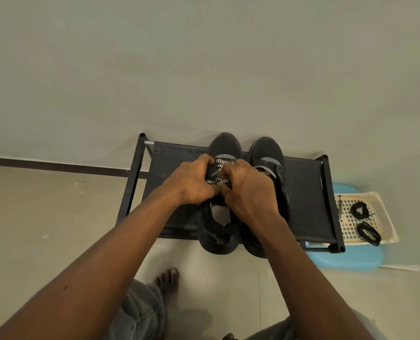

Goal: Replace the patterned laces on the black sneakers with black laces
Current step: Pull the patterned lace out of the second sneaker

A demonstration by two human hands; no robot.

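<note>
Laces (pixel 220 162) on one black sneaker (pixel 225 146) are pinched by the curled left hand (pixel 194 184) and right hand (pixel 249 191).

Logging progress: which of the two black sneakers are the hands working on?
The left sneaker: left hand and right hand both pinch its patterned lace; the right sneaker just stands beside it.

Arms outstretched, left hand (pixel 194 182) and right hand (pixel 248 190) pinch the patterned lace (pixel 220 162)

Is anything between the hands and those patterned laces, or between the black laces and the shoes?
No: left hand and right hand grip the patterned lace. The black laces lie in a tray beyond the rack's side rail, which stands between.
</note>
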